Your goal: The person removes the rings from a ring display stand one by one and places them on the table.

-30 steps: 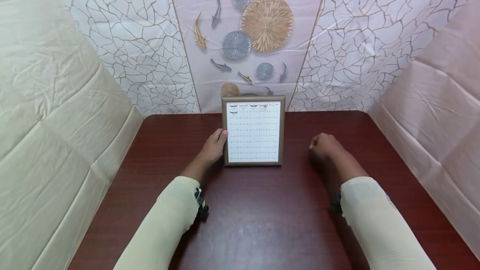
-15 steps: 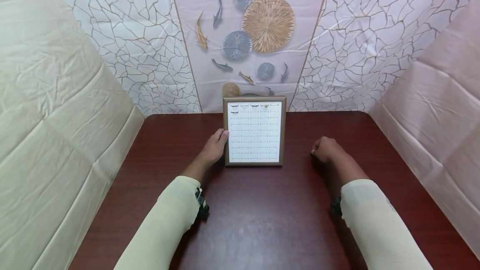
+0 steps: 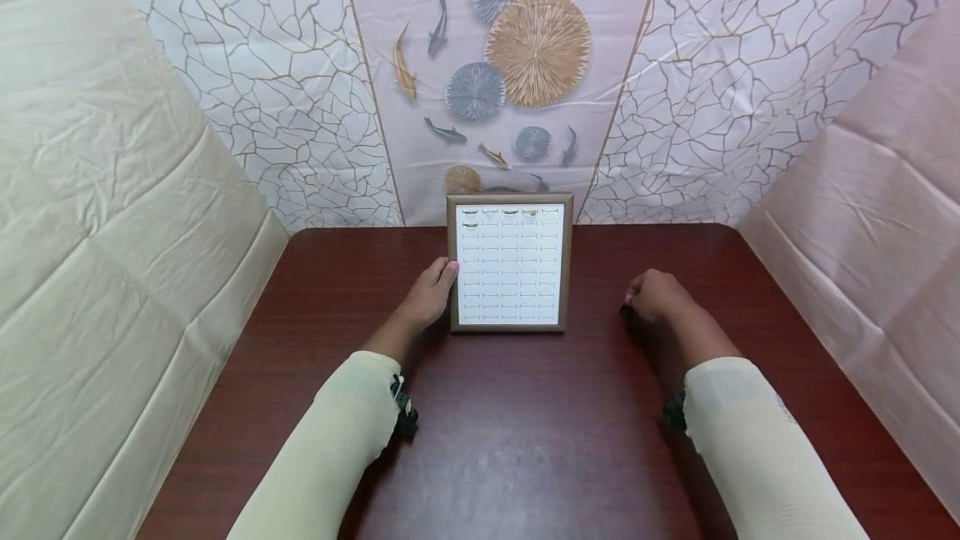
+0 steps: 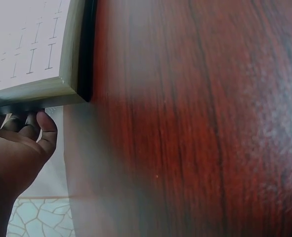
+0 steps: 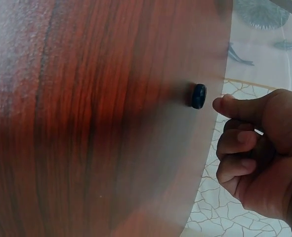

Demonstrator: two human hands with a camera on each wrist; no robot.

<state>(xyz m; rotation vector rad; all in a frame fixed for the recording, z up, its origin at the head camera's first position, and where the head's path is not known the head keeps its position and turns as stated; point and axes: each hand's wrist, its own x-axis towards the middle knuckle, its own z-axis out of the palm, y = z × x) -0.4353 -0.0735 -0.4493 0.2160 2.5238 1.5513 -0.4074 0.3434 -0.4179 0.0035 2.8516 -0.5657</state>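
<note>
Right hand [image 3: 654,297] had edged slightly back toward the far side, left hand [image 3: 429,294] unmoved, its fingers [image 4: 46,129] resting relaxed against the framed tray's [image 3: 509,264] left edge, right fingers [image 5: 236,143] curled, gripping nothing, small dark ring [image 5: 198,96] on the desk [image 3: 525,423] just beyond the fingertips.

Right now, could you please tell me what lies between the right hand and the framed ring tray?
Only bare table shows between the right hand and the framed ring tray in the head view; a small dark ring lies at the fingertips.
</note>
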